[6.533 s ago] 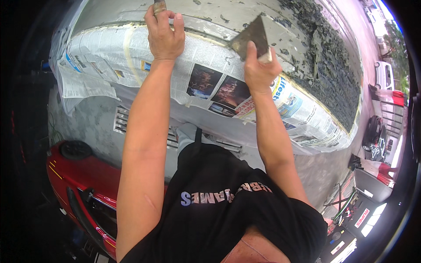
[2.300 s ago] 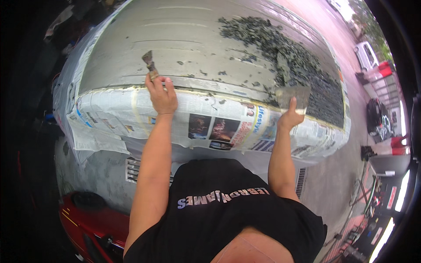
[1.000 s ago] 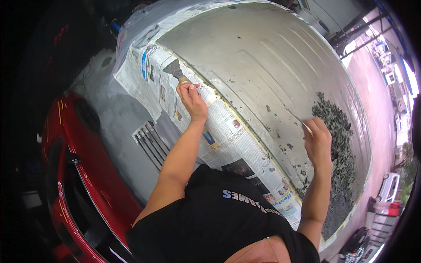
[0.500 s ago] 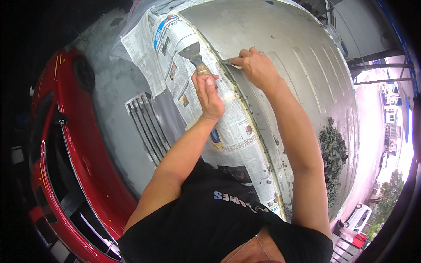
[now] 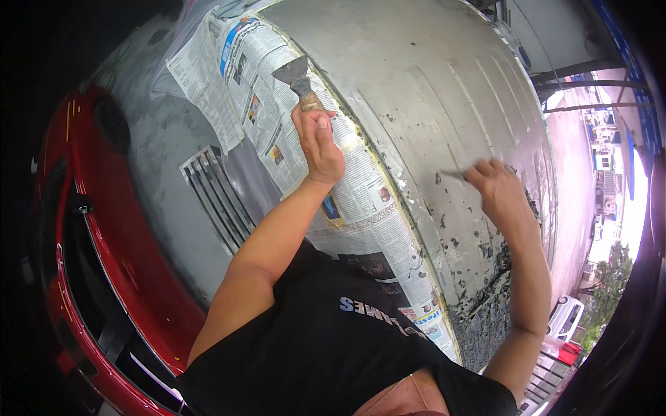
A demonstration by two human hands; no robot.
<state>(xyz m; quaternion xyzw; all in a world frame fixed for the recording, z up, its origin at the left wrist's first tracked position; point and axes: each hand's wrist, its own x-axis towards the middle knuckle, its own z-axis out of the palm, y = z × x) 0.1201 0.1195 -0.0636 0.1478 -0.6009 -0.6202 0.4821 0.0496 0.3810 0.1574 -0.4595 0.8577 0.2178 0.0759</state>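
My left hand (image 5: 320, 149) is closed round the worn wooden handle of a broad putty knife (image 5: 297, 76), its dark blade pointing away from me. This hand is over newspaper (image 5: 364, 191) masking the side of a vehicle. My right hand (image 5: 503, 197) grips a small scraper (image 5: 452, 174), blurred by motion, above the ribbed grey vehicle roof (image 5: 388, 48). Most of that tool's grip is hidden in my fingers. Dark scraps of peeled coating (image 5: 479, 319) lie heaped on the near right of the roof, with loose flakes scattered around.
Yellowish masking tape (image 5: 380, 163) runs along the newspaper's edge beside the roof. On the left stand a red car (image 5: 132, 229) and a slatted metal rack (image 5: 218, 197). A white vehicle (image 5: 566, 317) is parked outside at right.
My right hand has swung from the taped edge to the right and nearer me, lifting the small scraper. My left hand keeps its grip on the putty knife. The view has shifted slightly.
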